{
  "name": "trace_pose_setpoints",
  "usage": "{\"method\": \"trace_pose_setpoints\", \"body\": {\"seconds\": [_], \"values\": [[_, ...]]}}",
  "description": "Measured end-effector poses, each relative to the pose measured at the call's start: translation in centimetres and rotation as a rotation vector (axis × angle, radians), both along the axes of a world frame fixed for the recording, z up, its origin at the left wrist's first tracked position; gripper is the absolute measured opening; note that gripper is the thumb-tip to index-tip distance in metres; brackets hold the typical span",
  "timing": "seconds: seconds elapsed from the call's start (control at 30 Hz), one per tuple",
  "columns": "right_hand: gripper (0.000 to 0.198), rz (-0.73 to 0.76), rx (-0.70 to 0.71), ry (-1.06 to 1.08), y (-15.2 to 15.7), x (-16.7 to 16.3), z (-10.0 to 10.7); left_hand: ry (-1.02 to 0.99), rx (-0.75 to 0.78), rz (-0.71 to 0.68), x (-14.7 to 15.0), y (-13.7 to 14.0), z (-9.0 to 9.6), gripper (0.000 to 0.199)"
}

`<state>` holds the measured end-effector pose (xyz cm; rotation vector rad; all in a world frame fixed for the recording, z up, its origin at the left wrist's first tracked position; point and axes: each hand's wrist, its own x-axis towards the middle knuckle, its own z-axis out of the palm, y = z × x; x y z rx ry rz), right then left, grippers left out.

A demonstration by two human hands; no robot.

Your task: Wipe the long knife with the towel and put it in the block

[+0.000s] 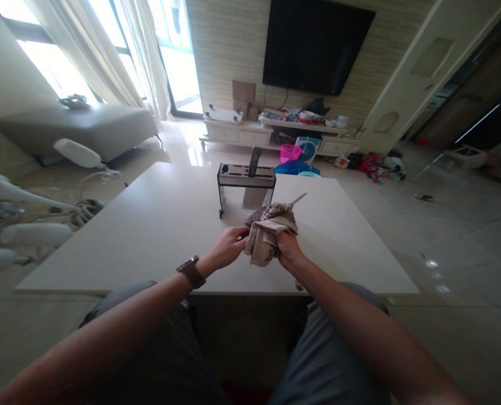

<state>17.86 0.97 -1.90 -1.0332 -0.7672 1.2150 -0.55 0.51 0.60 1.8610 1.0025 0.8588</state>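
Observation:
Over the near middle of a white table (149, 225), my right hand (287, 247) grips a bunched beige and brown cloth (269, 230). The cloth is wrapped around a knife whose thin blade tip (299, 198) pokes out toward the upper right. My left hand (229, 244), with a brown watch on its wrist, is closed on the knife's handle end at the cloth's left side; the handle itself is hidden. Just behind the cloth stands a knife block (246, 185) with a clear front, holding one dark-handled cleaver (254, 163).
A grey sofa (85, 126) sits at the left, with white lamps and cables near it. A TV and a cluttered low cabinet (276, 132) line the far wall, with a pink basket (290, 152) and a blue bag on the floor.

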Motion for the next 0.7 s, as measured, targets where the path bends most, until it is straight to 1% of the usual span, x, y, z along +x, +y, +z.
{"method": "trace_pose_setpoints", "body": {"seconds": [0.17, 0.27, 0.37, 0.47, 0.57, 0.7], "values": [[0.039, -0.008, -0.018, 0.003, 0.03, 0.03, -0.05, -0.008, -0.011, -0.001, -0.01, 0.05, -0.04, 0.040], [0.039, -0.004, -0.002, 0.000, 0.00, -0.02, 0.07, -0.004, -0.015, -0.002, 0.00, 0.06, -0.01, 0.041], [0.043, -0.013, 0.003, 0.009, -0.08, -0.08, 0.20, -0.003, -0.009, -0.003, 0.02, 0.04, 0.02, 0.041], [0.046, -0.029, -0.029, 0.027, -0.17, -0.10, 0.27, 0.004, -0.003, -0.004, 0.05, -0.01, 0.13, 0.040], [0.040, -0.026, -0.044, 0.031, -0.14, -0.01, 0.38, 0.005, 0.004, -0.002, 0.12, -0.09, 0.37, 0.039], [0.037, -0.027, 0.003, 0.060, 0.42, 0.49, 0.60, -0.005, 0.009, -0.006, 0.22, -0.22, 0.71, 0.038]]}}
